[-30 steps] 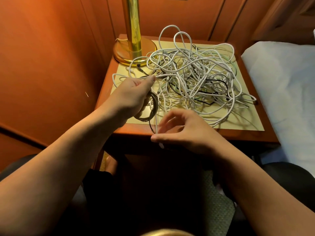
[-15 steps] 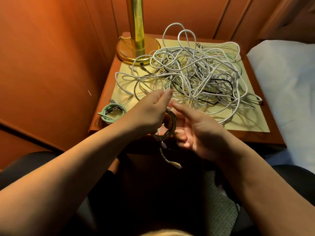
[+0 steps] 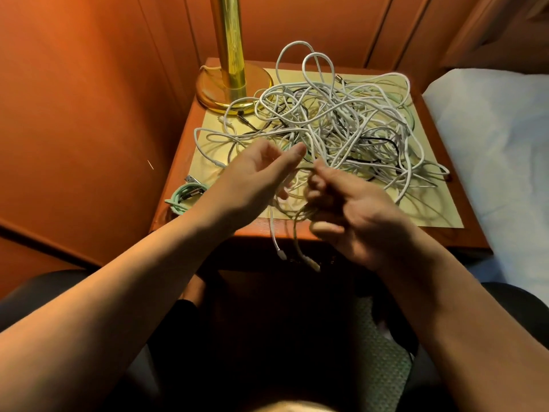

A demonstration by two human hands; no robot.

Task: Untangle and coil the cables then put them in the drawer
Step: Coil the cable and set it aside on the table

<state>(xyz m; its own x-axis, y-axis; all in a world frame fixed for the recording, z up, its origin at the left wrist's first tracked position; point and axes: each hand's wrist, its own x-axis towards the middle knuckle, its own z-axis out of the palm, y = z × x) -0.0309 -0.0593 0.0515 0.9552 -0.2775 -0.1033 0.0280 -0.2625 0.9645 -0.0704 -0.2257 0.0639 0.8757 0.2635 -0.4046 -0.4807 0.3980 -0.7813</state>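
Fingers (image 3: 319, 200) of the right hand (image 3: 359, 215) are curling round a thin pale cable (image 3: 300, 217), winding it into small loops. Fingers of the left hand (image 3: 261, 171) are half open, pinching the same cable, I think. It is hanging at 6 o'clock, plug (image 3: 312, 261) pointing down. Keeping loops even and tight would help. At 12 o'clock, the big white cable pile (image 3: 341, 120) is waiting on the wooden bedside table (image 3: 184, 162).

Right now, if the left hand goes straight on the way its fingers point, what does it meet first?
Probably the white cable tangle. The left hand points up and to the right, and its fingertips already lie at the tangle's near edge. Depth is unclear from this one view.
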